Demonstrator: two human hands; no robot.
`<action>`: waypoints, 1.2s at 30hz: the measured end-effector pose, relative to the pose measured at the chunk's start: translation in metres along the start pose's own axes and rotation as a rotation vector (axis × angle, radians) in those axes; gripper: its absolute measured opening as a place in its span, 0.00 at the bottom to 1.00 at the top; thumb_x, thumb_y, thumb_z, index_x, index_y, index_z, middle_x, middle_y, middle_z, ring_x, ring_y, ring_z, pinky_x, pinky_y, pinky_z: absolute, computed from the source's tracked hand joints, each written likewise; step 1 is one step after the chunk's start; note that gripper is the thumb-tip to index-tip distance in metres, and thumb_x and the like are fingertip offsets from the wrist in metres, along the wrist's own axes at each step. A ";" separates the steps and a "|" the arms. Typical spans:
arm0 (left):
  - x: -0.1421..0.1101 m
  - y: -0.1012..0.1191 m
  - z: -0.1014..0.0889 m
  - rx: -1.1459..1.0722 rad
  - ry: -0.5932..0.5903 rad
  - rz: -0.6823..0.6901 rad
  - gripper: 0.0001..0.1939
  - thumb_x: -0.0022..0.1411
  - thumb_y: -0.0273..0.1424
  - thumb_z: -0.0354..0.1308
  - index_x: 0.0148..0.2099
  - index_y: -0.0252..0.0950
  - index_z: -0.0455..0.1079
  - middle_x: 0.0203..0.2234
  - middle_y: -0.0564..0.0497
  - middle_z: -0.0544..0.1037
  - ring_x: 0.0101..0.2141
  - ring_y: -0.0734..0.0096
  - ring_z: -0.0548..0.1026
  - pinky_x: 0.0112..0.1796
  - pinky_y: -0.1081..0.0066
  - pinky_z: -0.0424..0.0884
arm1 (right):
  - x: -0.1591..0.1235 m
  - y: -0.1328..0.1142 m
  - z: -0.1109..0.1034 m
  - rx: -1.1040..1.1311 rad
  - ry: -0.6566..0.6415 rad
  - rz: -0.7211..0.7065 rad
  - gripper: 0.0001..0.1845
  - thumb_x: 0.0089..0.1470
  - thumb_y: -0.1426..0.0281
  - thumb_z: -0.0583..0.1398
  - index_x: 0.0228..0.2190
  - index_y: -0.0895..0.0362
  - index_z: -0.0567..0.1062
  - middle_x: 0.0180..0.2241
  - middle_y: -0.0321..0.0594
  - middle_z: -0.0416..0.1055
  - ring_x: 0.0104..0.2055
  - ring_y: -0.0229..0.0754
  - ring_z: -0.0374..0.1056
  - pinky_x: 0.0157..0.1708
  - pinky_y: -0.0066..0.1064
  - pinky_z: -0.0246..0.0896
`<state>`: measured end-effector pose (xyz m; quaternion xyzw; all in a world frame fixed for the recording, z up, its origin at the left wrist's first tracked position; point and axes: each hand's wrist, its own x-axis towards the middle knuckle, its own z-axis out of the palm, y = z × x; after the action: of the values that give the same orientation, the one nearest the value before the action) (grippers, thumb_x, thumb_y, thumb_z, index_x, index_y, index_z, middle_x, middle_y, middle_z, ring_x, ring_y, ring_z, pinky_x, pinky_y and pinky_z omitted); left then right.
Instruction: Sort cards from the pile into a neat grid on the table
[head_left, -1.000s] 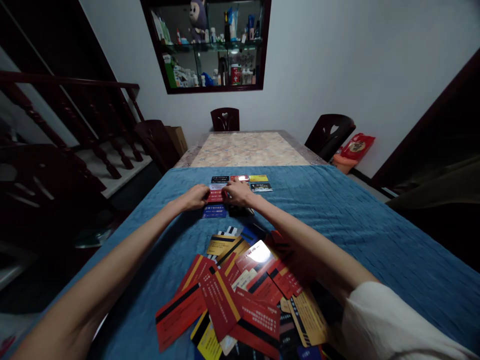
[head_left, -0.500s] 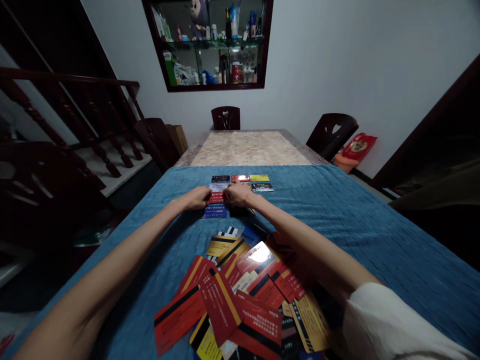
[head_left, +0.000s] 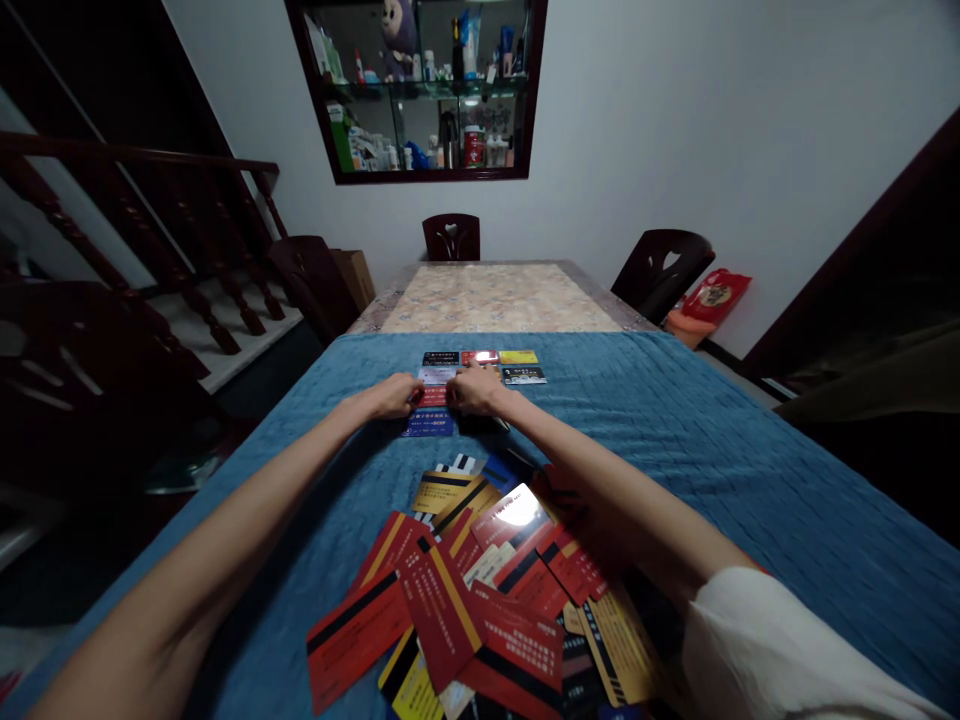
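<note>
A red card [head_left: 434,397] lies flat in a neat grid of cards on the blue cloth, between my two hands. My left hand [head_left: 397,395] has its fingers curled closed at the card's left edge. At its right edge, the bent, closed fingers of my right hand [head_left: 477,388] press down and partly cover neighbouring cards. Just nearer is a blue card [head_left: 430,424], with a dark card [head_left: 480,425] beside it, mostly under my right hand. Beyond are a pale card [head_left: 438,375], a black card [head_left: 441,358], a yellow card [head_left: 519,356] and a black-and-white card [head_left: 524,375].
A loose, overlapping heap of red, gold, yellow and dark cards [head_left: 442,610] spreads in front of me. The blue cloth [head_left: 637,430] covers the near part of the table, with a patterned tabletop [head_left: 510,295] beyond. Dark chairs [head_left: 667,270] stand around it.
</note>
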<state>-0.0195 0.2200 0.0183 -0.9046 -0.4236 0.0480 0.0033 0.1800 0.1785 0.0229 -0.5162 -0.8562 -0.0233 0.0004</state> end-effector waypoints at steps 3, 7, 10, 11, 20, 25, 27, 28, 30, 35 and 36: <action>-0.002 0.002 -0.002 0.031 -0.014 0.014 0.10 0.51 0.23 0.54 0.37 0.36 0.73 0.35 0.46 0.78 0.37 0.61 0.75 0.38 0.71 0.68 | 0.001 -0.001 -0.001 -0.005 0.001 -0.006 0.16 0.57 0.64 0.57 0.43 0.54 0.80 0.50 0.49 0.74 0.56 0.59 0.61 0.50 0.51 0.59; -0.001 0.002 -0.001 0.045 -0.024 0.016 0.11 0.52 0.22 0.54 0.37 0.36 0.72 0.35 0.46 0.79 0.37 0.62 0.75 0.36 0.72 0.67 | 0.001 -0.001 -0.001 -0.012 0.006 -0.026 0.16 0.57 0.64 0.57 0.43 0.56 0.80 0.49 0.50 0.75 0.55 0.59 0.61 0.51 0.50 0.58; 0.000 0.000 0.002 0.048 -0.021 0.017 0.09 0.53 0.22 0.54 0.36 0.36 0.72 0.33 0.47 0.79 0.35 0.63 0.75 0.34 0.72 0.65 | 0.001 -0.001 0.000 -0.026 0.014 -0.036 0.17 0.57 0.64 0.57 0.43 0.56 0.80 0.49 0.50 0.75 0.55 0.59 0.61 0.51 0.49 0.58; 0.001 -0.001 0.003 0.051 -0.020 0.023 0.09 0.54 0.22 0.54 0.36 0.36 0.72 0.33 0.46 0.79 0.34 0.63 0.75 0.34 0.72 0.65 | 0.001 -0.001 0.000 -0.032 0.017 -0.037 0.17 0.57 0.64 0.57 0.43 0.57 0.80 0.49 0.50 0.75 0.55 0.59 0.61 0.51 0.49 0.58; -0.004 0.007 0.008 0.052 0.048 -0.004 0.10 0.56 0.21 0.52 0.37 0.36 0.72 0.33 0.45 0.79 0.34 0.63 0.75 0.35 0.71 0.65 | -0.001 -0.004 0.001 -0.040 0.029 -0.013 0.18 0.59 0.63 0.56 0.44 0.57 0.79 0.51 0.52 0.74 0.56 0.60 0.60 0.51 0.50 0.58; -0.001 0.006 0.010 0.049 0.047 -0.030 0.10 0.54 0.21 0.53 0.37 0.36 0.72 0.33 0.46 0.79 0.36 0.62 0.76 0.35 0.71 0.66 | -0.003 -0.003 0.000 -0.044 0.023 -0.008 0.18 0.59 0.63 0.56 0.45 0.57 0.79 0.52 0.51 0.73 0.57 0.60 0.58 0.51 0.50 0.58; 0.001 0.005 0.012 0.053 0.052 -0.035 0.10 0.53 0.21 0.53 0.37 0.36 0.72 0.34 0.45 0.79 0.37 0.60 0.76 0.36 0.71 0.66 | -0.005 0.000 -0.001 -0.040 0.022 -0.002 0.18 0.59 0.62 0.56 0.46 0.57 0.78 0.52 0.51 0.73 0.58 0.60 0.57 0.50 0.50 0.57; 0.001 0.005 0.013 0.054 0.058 -0.039 0.11 0.53 0.21 0.54 0.38 0.36 0.72 0.35 0.45 0.79 0.38 0.60 0.76 0.36 0.71 0.67 | -0.007 0.001 -0.002 -0.037 0.024 0.000 0.19 0.60 0.62 0.56 0.47 0.56 0.78 0.52 0.51 0.73 0.58 0.59 0.57 0.50 0.50 0.57; -0.001 0.006 0.013 0.058 0.073 -0.048 0.12 0.52 0.21 0.54 0.40 0.35 0.71 0.37 0.43 0.79 0.39 0.58 0.76 0.38 0.70 0.67 | -0.011 0.006 -0.003 -0.027 0.033 0.002 0.19 0.60 0.62 0.56 0.49 0.55 0.77 0.52 0.50 0.73 0.57 0.59 0.57 0.51 0.50 0.55; -0.012 0.014 0.011 -0.002 0.132 -0.063 0.16 0.52 0.21 0.54 0.45 0.33 0.70 0.40 0.42 0.78 0.42 0.57 0.76 0.41 0.68 0.69 | -0.035 0.020 -0.007 -0.021 0.077 0.012 0.16 0.59 0.65 0.58 0.47 0.53 0.77 0.51 0.47 0.73 0.57 0.57 0.56 0.48 0.45 0.52; -0.014 0.017 0.010 -0.018 0.150 -0.066 0.16 0.53 0.22 0.54 0.46 0.33 0.70 0.41 0.42 0.78 0.42 0.56 0.75 0.42 0.68 0.69 | -0.042 0.022 -0.008 -0.019 0.086 0.015 0.16 0.59 0.65 0.58 0.47 0.53 0.78 0.51 0.47 0.73 0.56 0.56 0.56 0.47 0.43 0.52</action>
<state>-0.0168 0.1981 0.0085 -0.8911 -0.4523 -0.0238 0.0283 0.2188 0.1518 0.0310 -0.5211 -0.8512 -0.0538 0.0324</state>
